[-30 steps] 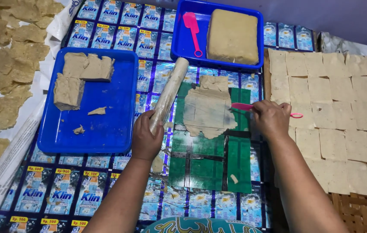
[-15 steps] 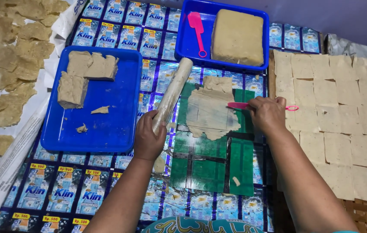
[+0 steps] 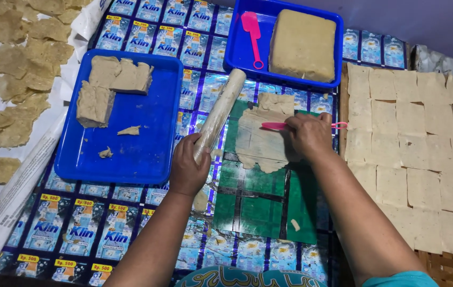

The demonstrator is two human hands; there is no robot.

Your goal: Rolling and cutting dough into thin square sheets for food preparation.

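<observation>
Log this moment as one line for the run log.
left hand: holds rolling pin | right hand: pink scraper on flattened dough | surface: green mat

Glossy plastic tray (image 3: 146,159), matt dough (image 3: 261,141)

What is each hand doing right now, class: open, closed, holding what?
Left hand: closed around the lower end of the rolling pin.
Right hand: closed on the pink tool, pressed against the flattened dough sheet.
</observation>
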